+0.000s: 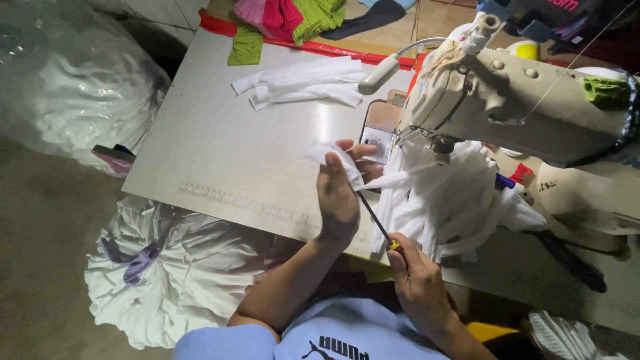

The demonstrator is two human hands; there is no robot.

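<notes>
The left hand is raised over the near edge of the tabletop, fingers closed around a narrow white fabric strip pinched at its top. The right hand sits lower and nearer the body, gripping the yellow end of a thin dark rod. The rod's long axis slants up and leftward from the right hand into the strip at the left fingers. A heap of white strips lies just right, under the sewing machine.
</notes>
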